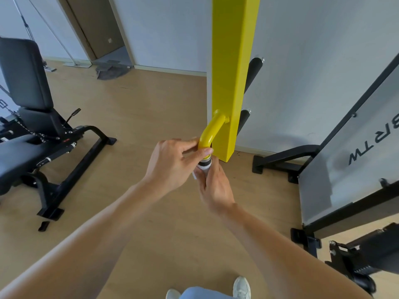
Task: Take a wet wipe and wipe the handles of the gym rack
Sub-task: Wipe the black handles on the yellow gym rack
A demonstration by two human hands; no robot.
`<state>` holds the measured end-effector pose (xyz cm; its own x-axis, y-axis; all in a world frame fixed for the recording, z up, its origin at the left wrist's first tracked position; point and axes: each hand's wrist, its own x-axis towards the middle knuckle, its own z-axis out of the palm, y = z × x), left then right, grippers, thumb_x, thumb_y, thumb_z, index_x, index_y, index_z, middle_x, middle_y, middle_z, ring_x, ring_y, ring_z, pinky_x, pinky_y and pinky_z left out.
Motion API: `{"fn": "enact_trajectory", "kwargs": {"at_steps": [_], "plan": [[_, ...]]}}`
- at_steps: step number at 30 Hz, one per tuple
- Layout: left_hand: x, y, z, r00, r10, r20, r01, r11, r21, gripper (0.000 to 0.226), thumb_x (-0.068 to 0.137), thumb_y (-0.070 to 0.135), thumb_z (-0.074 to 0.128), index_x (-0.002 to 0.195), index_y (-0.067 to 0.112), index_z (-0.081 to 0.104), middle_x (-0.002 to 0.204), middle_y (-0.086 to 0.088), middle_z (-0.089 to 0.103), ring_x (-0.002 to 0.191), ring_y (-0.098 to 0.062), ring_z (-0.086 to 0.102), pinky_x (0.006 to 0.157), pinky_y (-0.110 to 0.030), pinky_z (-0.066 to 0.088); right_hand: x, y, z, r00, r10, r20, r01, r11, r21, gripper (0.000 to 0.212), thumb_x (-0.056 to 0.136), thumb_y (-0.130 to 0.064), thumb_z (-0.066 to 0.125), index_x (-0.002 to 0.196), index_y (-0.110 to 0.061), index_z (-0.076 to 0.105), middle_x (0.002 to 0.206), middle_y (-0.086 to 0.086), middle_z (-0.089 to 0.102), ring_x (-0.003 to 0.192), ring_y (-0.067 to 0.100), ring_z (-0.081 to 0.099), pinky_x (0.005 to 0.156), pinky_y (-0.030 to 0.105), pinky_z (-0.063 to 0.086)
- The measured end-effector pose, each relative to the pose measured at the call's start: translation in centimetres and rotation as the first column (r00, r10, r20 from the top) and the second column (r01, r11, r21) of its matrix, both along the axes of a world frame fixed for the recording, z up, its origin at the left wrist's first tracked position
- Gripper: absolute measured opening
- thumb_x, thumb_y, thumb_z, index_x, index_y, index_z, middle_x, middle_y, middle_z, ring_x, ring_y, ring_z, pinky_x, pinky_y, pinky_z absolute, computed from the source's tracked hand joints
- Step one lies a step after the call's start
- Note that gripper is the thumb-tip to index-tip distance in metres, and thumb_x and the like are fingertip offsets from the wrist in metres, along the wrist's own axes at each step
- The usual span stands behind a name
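Both hands are on the yellow handle [208,137] that curves out of the yellow upright [232,78] of the gym rack. My left hand [172,162] has its fingers [204,152] pinched narrow around the bottom of the yellow bend, right above the black-and-white grip section [204,165]. My right hand [216,188] sits just below, fingers curled shut around that grip with the wet wipe [195,174] pressed under them. Only a small white corner pokes out on the palm side, so I can't tell how much of the wipe is actually flat against the grip.

What I'd worry about from here:

- The wipe bunching up. If it's wadded under my fingers, I'd guess I'm only cleaning a thin stripe and the side of the grip facing away from my fingers gets skipped.
- The loose corner slipping out when I twist, and the wipe dropping to the wood floor [151,108] below my fingers. Then it's dirty and I'd need a fresh one.
- My bare left fingers touching the handle right above the wipe, so I'm probably re-smudging whatever gets cleaned there.
- The ringed grip has grooves, and a quick pass likely misses them.
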<state>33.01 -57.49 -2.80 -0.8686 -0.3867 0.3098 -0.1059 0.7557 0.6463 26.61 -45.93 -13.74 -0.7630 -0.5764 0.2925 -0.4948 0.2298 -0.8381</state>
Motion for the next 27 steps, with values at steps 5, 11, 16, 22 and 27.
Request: {"fn": "enact_trajectory", "kwargs": {"at_steps": [5, 11, 16, 22, 27], "plan": [[-0.3, -0.5, -0.2, 0.999, 0.027, 0.024, -0.027, 1.000, 0.002, 0.024, 0.090, 0.055, 0.066, 0.097, 0.037, 0.078, 0.056, 0.009, 0.054, 0.053, -0.012, 0.042, 0.049, -0.029, 0.033, -0.7, 0.7, -2.5, 0.999, 0.027, 0.036, -0.037, 0.959, 0.281, 0.032, 0.102, -0.047, 0.044, 0.109, -0.016, 0.046, 0.095, 0.003, 0.061, 0.091, 0.026, 0.058, 0.071, 0.034, 0.039], [-0.1, -0.4, 0.0, 1.000, 0.010, 0.025, -0.010, 1.000, -0.009, 0.025, 0.091, 0.054, 0.065, 0.094, 0.033, 0.079, 0.059, 0.021, 0.062, 0.058, -0.005, 0.056, 0.049, -0.019, 0.037, -0.5, -0.5, 0.2, 1.000, 0.022, -0.018, -0.022, 1.000, 0.001, 0.028, 0.101, -0.049, 0.040, 0.109, -0.022, 0.043, 0.097, 0.006, 0.062, 0.087, 0.021, 0.056, 0.073, 0.034, 0.044], [-0.2, -0.8, -0.2, 0.999, 0.044, 0.029, -0.044, 0.999, -0.032, 0.028, 0.089, 0.061, 0.062, 0.101, 0.041, 0.077, 0.057, 0.013, 0.054, 0.054, -0.007, 0.046, 0.050, -0.027, 0.030, -0.1, 0.5, -2.6, 0.996, 0.048, 0.075, -0.066, 0.962, 0.263, 0.010, 0.101, -0.049, 0.043, 0.098, -0.041, 0.039, 0.097, 0.001, 0.064, 0.092, 0.024, 0.061, 0.076, 0.037, 0.046], [-0.2, -0.3, -0.4, 0.999, 0.030, 0.036, -0.029, 0.999, -0.025, 0.032, 0.088, 0.064, 0.058, 0.103, 0.042, 0.076, 0.055, 0.010, 0.056, 0.053, -0.006, 0.048, 0.050, -0.027, 0.031, -0.4, -0.3, -0.6, 1.000, -0.004, 0.002, 0.004, 1.000, 0.005, 0.034, 0.100, -0.047, 0.045, 0.113, -0.016, 0.047, 0.098, 0.005, 0.065, 0.089, 0.024, 0.060, 0.073, 0.038, 0.047], [-0.2, -0.3, -0.5, 0.999, 0.027, 0.031, -0.028, 1.000, 0.010, 0.035, 0.087, 0.065, 0.057, 0.102, 0.041, 0.077, 0.057, 0.004, 0.057, 0.052, -0.009, 0.042, 0.050, -0.027, 0.031, -0.3, 1.4, -3.8, 0.998, 0.045, 0.044, -0.057, 0.945, 0.323, 0.024, 0.098, -0.061, 0.039, 0.102, -0.038, 0.043, 0.089, -0.008, 0.063, 0.082, 0.018, 0.061, 0.076, 0.042, 0.052]]}}
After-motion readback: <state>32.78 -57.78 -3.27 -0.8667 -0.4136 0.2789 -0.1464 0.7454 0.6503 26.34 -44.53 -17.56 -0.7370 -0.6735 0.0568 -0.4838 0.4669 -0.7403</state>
